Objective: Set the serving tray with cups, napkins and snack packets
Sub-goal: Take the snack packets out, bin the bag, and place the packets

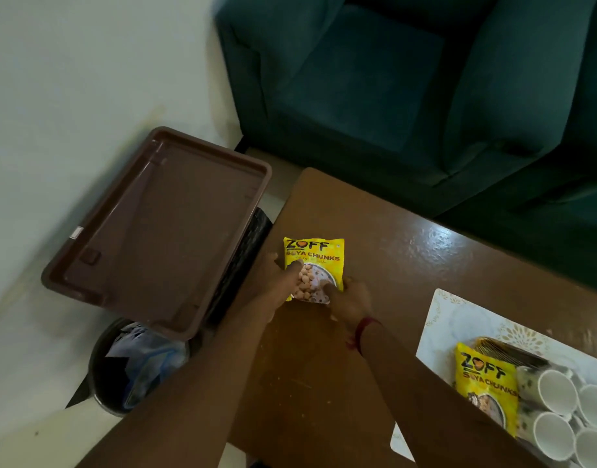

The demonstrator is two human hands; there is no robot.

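A yellow soya chunks packet [315, 256] lies at the left end of the brown table [408, 258]. My left hand [283, 282] grips its lower left corner and my right hand [349, 302] grips its lower right corner. At the lower right, a white patterned serving tray [459, 319] holds a second yellow packet [486, 383], several white cups [557, 393] and a stack of dark napkins [506, 351] partly hidden behind the packet.
An empty brown plastic tray [162, 231] rests on a dark stand left of the table. A black waste bin [135, 366] with plastic inside stands on the floor below it. A dark green sofa [408, 79] sits beyond the table.
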